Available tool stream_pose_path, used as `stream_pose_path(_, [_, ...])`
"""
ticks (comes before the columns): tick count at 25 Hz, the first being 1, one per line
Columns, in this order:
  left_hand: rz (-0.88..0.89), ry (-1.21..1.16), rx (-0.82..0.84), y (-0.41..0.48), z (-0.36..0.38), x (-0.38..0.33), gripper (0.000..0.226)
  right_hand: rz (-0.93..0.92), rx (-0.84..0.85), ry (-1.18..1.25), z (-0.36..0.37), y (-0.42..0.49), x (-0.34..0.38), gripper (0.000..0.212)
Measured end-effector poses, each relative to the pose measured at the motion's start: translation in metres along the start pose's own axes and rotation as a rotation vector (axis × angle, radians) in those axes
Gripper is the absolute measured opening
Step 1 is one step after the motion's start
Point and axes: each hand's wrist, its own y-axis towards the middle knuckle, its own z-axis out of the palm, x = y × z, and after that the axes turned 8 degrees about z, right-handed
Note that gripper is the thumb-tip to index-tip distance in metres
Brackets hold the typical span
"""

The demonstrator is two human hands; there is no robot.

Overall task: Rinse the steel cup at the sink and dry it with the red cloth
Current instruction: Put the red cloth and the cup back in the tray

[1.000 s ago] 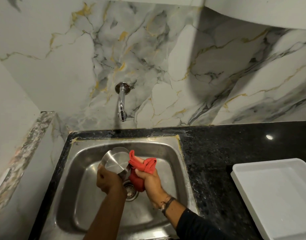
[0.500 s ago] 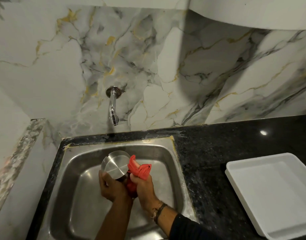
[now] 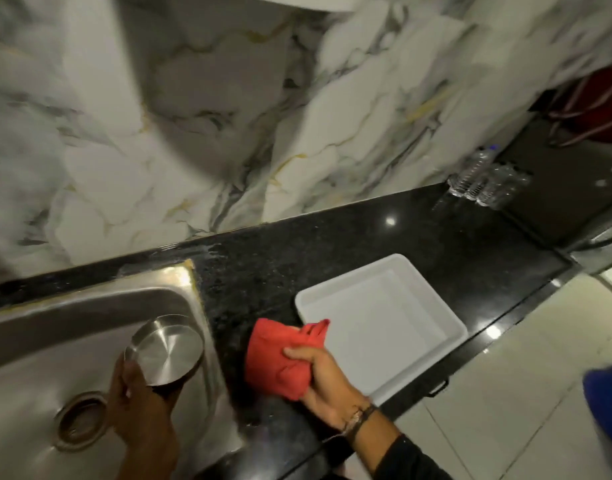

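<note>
My left hand grips the steel cup from below, over the right side of the steel sink; the cup's flat base faces the camera. My right hand holds the bunched red cloth above the black counter, between the sink and the white tray. Cup and cloth are apart. The tap is out of view.
A white rectangular tray lies on the counter right of the cloth. Clear plastic bottles stand at the far back right by the marble wall. The sink drain shows at lower left. Pale floor tiles run beyond the counter's edge.
The cloth has come off the cup: my right hand moved right with it, out over the counter. The cup stays in my left hand. The view has swung to the right.
</note>
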Motion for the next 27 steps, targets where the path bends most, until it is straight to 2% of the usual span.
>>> stream_pose_path(3, [-0.01,0.084,0.061,-0.062,0.037,0.046,0.04,-0.033,-0.225,-0.053,-0.11,-0.014,0.097,0.06])
stream_pose_path(6, [-0.053,0.142,0.137,-0.119,0.081,0.091,0.034,0.002,-0.386,-0.144,-0.206,-0.002,0.181,0.058])
stream_pose_path(11, [-0.031,0.241,0.208,-0.192,0.151,0.15,0.035,0.158,-0.381,-0.42,-0.276,0.033,0.257,0.033])
stream_pose_path(13, [-0.022,0.267,0.202,-0.214,0.167,0.16,0.035,0.192,-0.427,-0.676,-0.281,0.048,0.273,0.035])
stream_pose_path(15, [-0.031,0.272,0.196,-0.228,0.179,0.164,0.033,0.172,-0.441,-1.027,-0.288,0.062,0.286,0.05])
stream_pose_path(17, [-0.049,0.285,0.21,-0.234,0.184,0.17,0.031,0.057,-0.487,-1.473,-0.292,0.066,0.291,0.067])
stream_pose_path(19, [-0.056,0.314,0.219,-0.236,0.185,0.177,0.033,-0.065,-0.645,-1.754,-0.287,0.06,0.287,0.058])
stream_pose_path(21, [-0.058,0.335,0.225,-0.236,0.187,0.182,0.034,-0.179,-0.772,-1.835,-0.279,0.051,0.274,0.051])
stream_pose_path(23, [-0.05,0.351,0.211,-0.235,0.19,0.189,0.033,-0.308,-0.655,-1.849,-0.271,0.046,0.262,0.062])
stream_pose_path(24, [-0.043,0.364,0.201,-0.235,0.192,0.194,0.032,-0.353,-0.508,-1.707,-0.267,0.043,0.254,0.059])
stream_pose_path(25, [-0.029,0.377,0.196,-0.235,0.195,0.198,0.032,-0.305,-0.341,-1.486,-0.259,0.038,0.244,0.051])
stream_pose_path(27, [0.023,0.407,0.207,-0.232,0.2,0.207,0.03,-0.039,-0.085,-0.972,-0.242,0.026,0.219,0.037])
